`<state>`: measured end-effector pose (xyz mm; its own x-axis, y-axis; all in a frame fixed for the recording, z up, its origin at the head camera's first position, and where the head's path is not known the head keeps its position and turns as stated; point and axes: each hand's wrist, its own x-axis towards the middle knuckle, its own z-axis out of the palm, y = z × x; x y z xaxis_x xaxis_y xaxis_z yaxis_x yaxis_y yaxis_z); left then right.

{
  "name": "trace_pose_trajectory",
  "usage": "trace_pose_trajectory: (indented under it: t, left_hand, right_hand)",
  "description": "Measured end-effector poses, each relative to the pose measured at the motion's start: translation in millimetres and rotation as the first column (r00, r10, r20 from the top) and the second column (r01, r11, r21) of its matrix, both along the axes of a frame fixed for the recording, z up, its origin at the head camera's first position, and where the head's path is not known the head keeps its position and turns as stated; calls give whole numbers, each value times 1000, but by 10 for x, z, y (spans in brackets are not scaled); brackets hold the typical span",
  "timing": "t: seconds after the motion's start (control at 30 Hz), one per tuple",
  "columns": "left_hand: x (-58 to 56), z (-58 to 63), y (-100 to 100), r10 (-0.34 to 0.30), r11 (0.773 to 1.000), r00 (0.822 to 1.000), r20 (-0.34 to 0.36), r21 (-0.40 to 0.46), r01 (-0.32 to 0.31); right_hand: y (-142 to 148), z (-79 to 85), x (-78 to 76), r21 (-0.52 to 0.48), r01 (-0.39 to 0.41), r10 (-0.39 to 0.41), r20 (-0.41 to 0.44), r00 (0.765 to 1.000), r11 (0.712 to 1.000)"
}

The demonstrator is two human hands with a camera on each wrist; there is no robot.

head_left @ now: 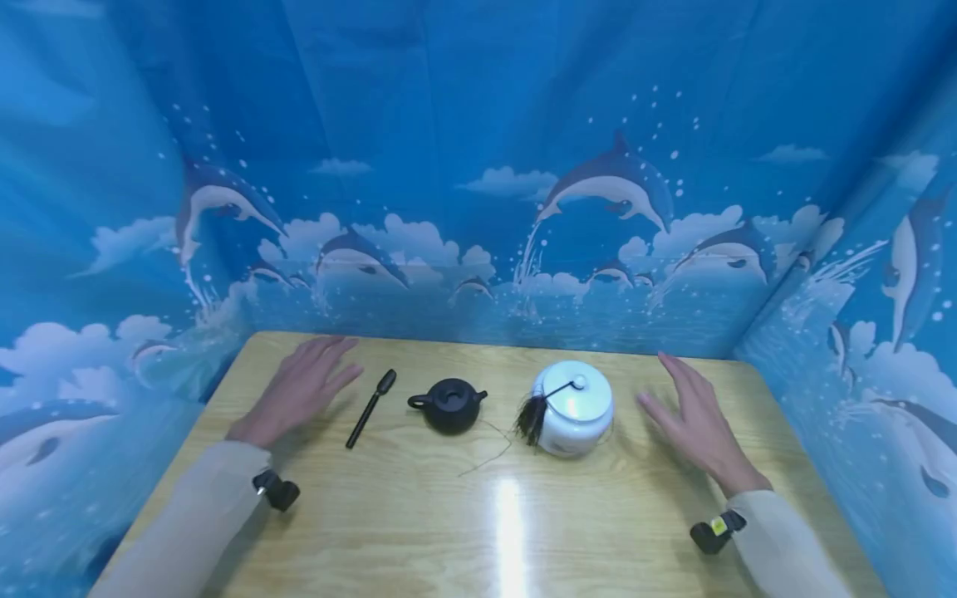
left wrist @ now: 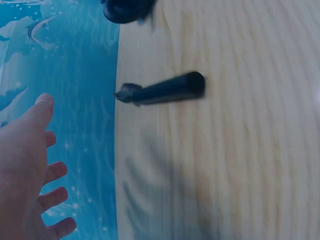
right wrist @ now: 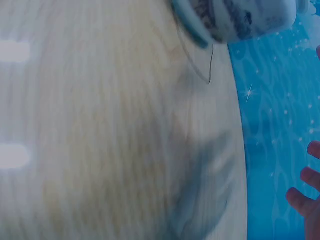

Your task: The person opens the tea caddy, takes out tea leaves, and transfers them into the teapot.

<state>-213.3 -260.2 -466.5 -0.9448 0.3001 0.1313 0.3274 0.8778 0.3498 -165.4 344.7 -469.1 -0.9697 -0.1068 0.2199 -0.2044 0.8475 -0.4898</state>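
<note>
A small black teapot (head_left: 450, 407) stands mid-table, its handle to the left and spout to the right. Left of it lies a slim dark utensil (head_left: 371, 409) with a wider far end, perhaps a tea scoop; the left wrist view shows its dark rod-like body (left wrist: 172, 89). On the teapot's right is a white lidded jar (head_left: 574, 411), with a dark tassel (head_left: 532, 420) tied to its knob. Its painted side (right wrist: 245, 19) shows in the right wrist view. My left hand (head_left: 302, 389) hovers left of the utensil, fingers extended. Right of the jar, my right hand (head_left: 695, 419) is raised, holding nothing.
A thin loose cord (head_left: 489, 459) trails over the wooden table (head_left: 419, 531) between teapot and jar. A blue dolphin-print curtain (head_left: 463, 166) hangs behind the table and along both sides.
</note>
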Motion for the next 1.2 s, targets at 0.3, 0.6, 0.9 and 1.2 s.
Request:
trace_pose_trajectory:
  t: [0.3,0.6,0.9,1.2]
  left_hand:
    - [-108,70,200,-46,999,998,-37,28,47]
    - [-159,153,345,-84,995,996,-38,46,86]
    - [-195,192,492,-131,989,991,-14,69,131]
    - [-203,239,681,-177,972,984,1,159,174]
  right_hand:
    - [-208,140,-115,-44,-30,30,3,1000,999]
    - [-484,371,-160,-101,-51,52,12,999,994]
    - [-844,561,-198,-220,-69,78,35,996,973]
    - [-1181,727,-192,-201,-161,167,15,986,966]
